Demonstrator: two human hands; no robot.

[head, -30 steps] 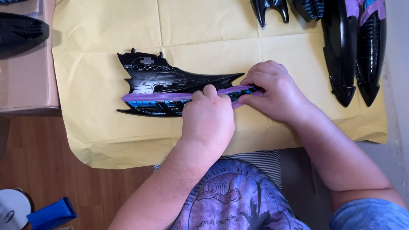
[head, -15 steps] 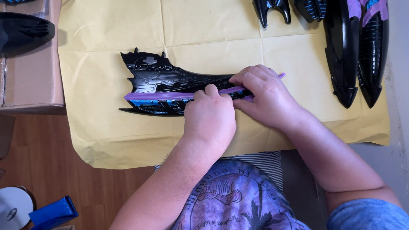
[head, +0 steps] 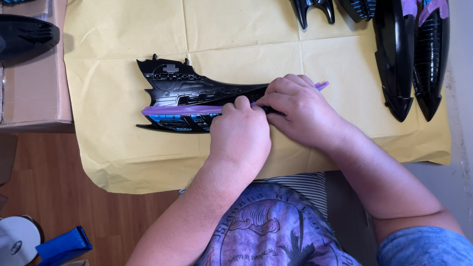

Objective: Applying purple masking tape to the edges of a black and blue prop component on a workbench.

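- A sheet of yellow paper [head: 123, 157] with fold lines covers the bench.
- A black plastic part [head: 182, 93] with spiky ends and blue bits lies flat in the middle of the paper.
- A purple strip of tape [head: 177, 109] runs along the part. Its far end [head: 321, 85] sticks out past the right hand.
- The left hand [head: 240, 135] rests on the part, with its fingers bent and pressed down on the tape.
- The right hand [head: 301, 112] lies just beside it, touching it, with its fingertips pinching the tape against the part.
- Two long shiny black pieces [head: 411, 54] lie at the right edge of the paper, with purple tape at their tops.
- More black pieces [head: 315, 10] sit at the far edge.
- A cardboard box [head: 34, 83] sits at the left with a dark piece [head: 27, 34] on it.
- A wooden floor [head: 59, 197] shows below the bench.
- A blue thing [head: 64, 245] and a white round thing [head: 17, 240] are in the bottom left corner.
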